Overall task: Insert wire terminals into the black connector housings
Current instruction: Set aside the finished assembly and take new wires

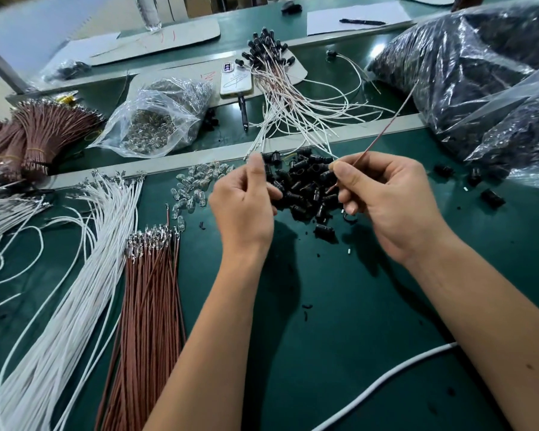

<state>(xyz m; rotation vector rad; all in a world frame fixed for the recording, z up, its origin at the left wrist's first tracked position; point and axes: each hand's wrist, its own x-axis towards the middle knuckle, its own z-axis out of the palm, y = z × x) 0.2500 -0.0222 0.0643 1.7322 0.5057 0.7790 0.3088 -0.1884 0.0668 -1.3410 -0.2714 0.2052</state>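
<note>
Nearest to us, a thick white cable (386,381) curves across the green worktop (339,337) between our two forearms. To the near left lie a long bundle of white wires (75,290) and, just beside it on the right, a bundle of brown wires (150,306), both with metal terminals at their far ends.

Our left hand (246,200) is raised over the worktop with fingers curled; thumb and forefinger pinch something at the fingertips, though we cannot tell what — it sits against the pile of black housings (305,188) behind it. Our right hand (383,197) pinches a single brown wire (383,132) between thumb and fingers; the wire slants up and away to the far right, and its short lower end points down toward the housings.

The housings lie heaped between and just beyond the two hands, with a few strays (492,197) to the right. Left of the heap sits a scatter of small clear bulbs (193,188).

Farther off we see finished pieces — black housings with white wires trailing (280,88) — a phone (235,80), a clear bag of small parts (156,119), tied brown wire bundles (44,135) at far left, and large plastic bags of black parts (467,63) at far right.
</note>
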